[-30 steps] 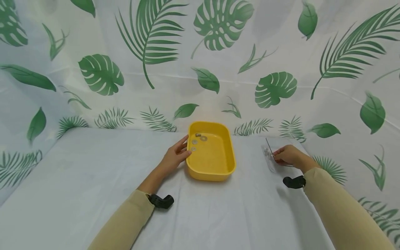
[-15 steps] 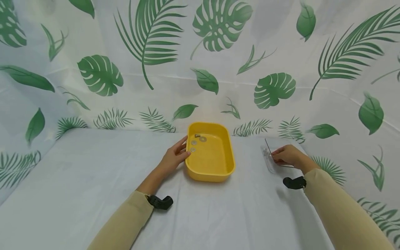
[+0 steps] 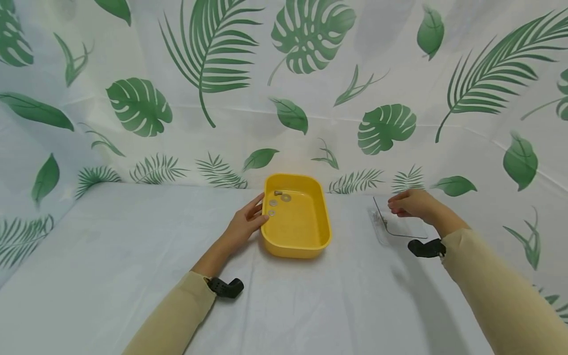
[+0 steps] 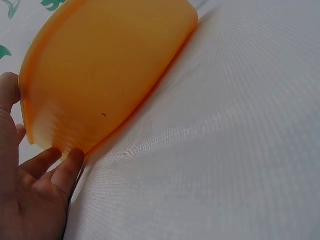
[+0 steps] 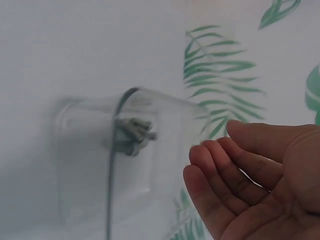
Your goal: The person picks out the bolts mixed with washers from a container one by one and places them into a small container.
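A shallow yellow tray (image 3: 296,251) rests on the white table cover. My left hand (image 3: 241,228) holds its left side, thumb over the rim and fingers against the outer wall. In the left wrist view, the fingertips (image 4: 74,159) touch the wall low down. Inside lie a small bolt (image 3: 278,193) and several flat washers (image 3: 286,197). To the right is a clear plastic box (image 5: 82,165) with a dark-looking edge. Several small metal bolts (image 5: 134,136) are bunched in it. My right hand (image 3: 413,204) hovers beside the box, fingers loosely curved and nothing visible between them.
A white cloth (image 3: 186,217) covers the table. Behind it hangs a white backdrop (image 3: 248,123) printed with green leaves, which also closes off the right side near the box.
My right hand has let go of the clear box's edge and lifted away, slightly up and to the right. The box stays where it was. My left hand keeps its hold on the tray.
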### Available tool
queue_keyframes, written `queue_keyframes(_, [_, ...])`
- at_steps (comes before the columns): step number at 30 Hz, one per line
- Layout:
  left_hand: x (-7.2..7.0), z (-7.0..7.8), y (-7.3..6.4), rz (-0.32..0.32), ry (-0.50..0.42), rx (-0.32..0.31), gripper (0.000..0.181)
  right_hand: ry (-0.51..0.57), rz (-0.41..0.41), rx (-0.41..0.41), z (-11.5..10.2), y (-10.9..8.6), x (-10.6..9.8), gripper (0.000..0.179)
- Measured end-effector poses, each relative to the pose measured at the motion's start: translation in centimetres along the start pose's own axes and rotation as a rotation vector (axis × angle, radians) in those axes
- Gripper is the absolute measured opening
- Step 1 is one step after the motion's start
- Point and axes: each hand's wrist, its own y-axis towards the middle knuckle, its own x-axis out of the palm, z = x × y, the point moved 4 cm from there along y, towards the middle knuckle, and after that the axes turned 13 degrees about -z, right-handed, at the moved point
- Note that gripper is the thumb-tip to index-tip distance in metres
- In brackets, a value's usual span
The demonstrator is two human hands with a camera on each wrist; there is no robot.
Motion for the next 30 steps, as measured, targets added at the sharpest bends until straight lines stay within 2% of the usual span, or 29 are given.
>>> queue_keyframes(6, [-0.1, 0.0, -0.2, -0.016, -0.011, 0.011, 0.068, 0.016, 0.034, -0.059, -3.6, 0.0, -0.3, 0.049])
queue_keyframes(13, [-0.1, 0.1, -0.1, -0.016, -0.012, 0.017, 0.068, 0.061, 0.015, -0.149, -8.6, 1.0, 0.7, 0.052])
queue_keyframes(18, [0.1, -0.2, 0.1, -0.019, -0.015, 0.002, 0.068, 0.054, 0.001, -0.175, -11.7, 2.4, 2.1, 0.052])
queue_keyframes(22, [0.1, -0.3, 0.1, -0.019, -0.014, 0.015, 0.069, 0.070, -0.021, -0.216, -13.5, 3.8, 3.6, 0.048])
queue_keyframes(30, [-0.3, 0.1, 0.1, -0.012, -0.026, 0.023, 0.069, 0.184, -0.069, -0.243, -16.3, 6.8, 7.3, 0.046])
